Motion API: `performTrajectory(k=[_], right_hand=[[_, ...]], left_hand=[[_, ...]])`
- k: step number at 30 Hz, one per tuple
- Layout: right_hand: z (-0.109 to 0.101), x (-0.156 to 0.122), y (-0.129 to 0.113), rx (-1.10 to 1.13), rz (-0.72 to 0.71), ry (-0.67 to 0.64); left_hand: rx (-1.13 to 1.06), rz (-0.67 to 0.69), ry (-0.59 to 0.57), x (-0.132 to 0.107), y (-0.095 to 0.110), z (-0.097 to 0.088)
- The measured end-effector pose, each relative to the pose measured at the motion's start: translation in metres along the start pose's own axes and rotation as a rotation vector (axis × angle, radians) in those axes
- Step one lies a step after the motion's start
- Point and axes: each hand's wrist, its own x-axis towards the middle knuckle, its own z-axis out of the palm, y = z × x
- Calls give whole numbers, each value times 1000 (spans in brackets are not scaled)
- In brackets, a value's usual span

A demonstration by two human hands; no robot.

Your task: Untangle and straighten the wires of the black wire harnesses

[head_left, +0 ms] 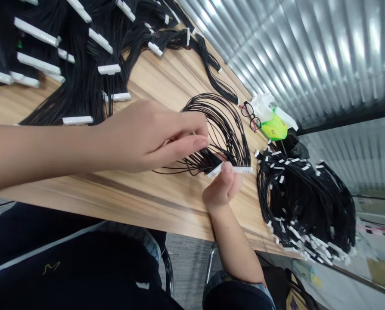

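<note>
Holding a white multi-pin connector [231,170] with its black wires [218,129] at mid-frame, right hand [223,187] clamped on it, left hand [147,135] pinched together just above, while laid-out harnesses [82,99] fill the upper left and a tangled heap [305,202] sits at right.

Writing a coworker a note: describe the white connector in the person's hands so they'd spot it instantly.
On the wooden table, find the person's right hand. Its thumb pins a white connector, black wires looping behind it. Unlike the connectors in the nearby piles, this one is held in hand.
</note>
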Motion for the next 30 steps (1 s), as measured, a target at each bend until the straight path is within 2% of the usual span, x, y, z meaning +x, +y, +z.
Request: performTrajectory(k=[3,7,11,15,17,21,22,23,25,28,30], right_hand=[[-1,-3,4,-17,-73,-1],[-6,1,3,-89,-165,-37],[-8,8,-3,-79,-317,-95],[-11,12,-6,-84,-386,-113],[-13,11,-7,-74,-371,-134],[-16,7,-12,-78,-263,-160],[-14,7,-14,-78,-234,-146],[-12,7,-17,-60,-202,-106],[-5,9,-22,38,-120,28],[6,14,-25,224,38,238],[10,14,-24,241,69,301]], left_hand=[[229,-101,-66,6,-4,-5],[474,-22,-120,15,-11,-15],[467,7,-97,25,-16,-27],[432,11,-176,28,-21,-29],[421,74,-198,27,-29,-29],[272,399,-251,24,-52,-32],[236,437,-239,24,-57,-33],[219,429,-214,23,-60,-32],[203,305,-126,22,-62,-27],[58,87,-30,15,-56,-10],[-53,30,7,11,-48,1]])
